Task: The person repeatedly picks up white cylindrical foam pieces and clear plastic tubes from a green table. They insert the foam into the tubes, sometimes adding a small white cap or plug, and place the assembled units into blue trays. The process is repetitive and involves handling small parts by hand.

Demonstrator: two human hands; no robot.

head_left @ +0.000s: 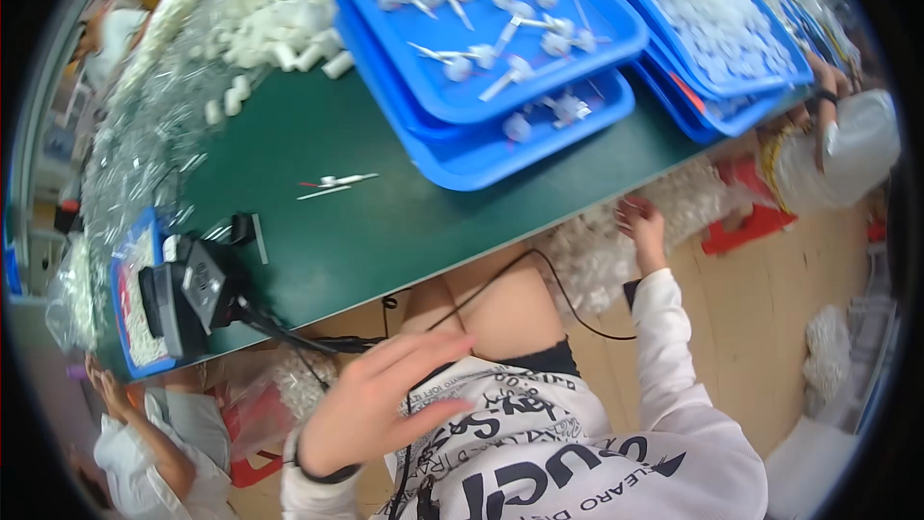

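My left hand (pixel 385 400) is raised over my lap, fingers stretched out and thumb apart, holding nothing. Off the table's front edge, my right hand (pixel 641 221) hangs over a clear bag of small white pieces (pixel 587 250). Its fingers look apart and slightly bent, and I can make out nothing in them. A small white part with a thin red piece (pixel 337 180) lies on the green table (pixel 385 241), beside a thin white stick (pixel 323 193). Stacked blue trays (pixel 462 178) stand at the back, the top one carrying several white parts with round translucent pieces (pixel 457 67).
A black device on a stand (pixel 197 289) sits at the table's left end, its cable (pixel 289 327) running along the edge. White tubes (pixel 279 29) are heaped at the back left. Another blue tray (pixel 770 91) holds translucent pieces. Co-workers sit at left and right.
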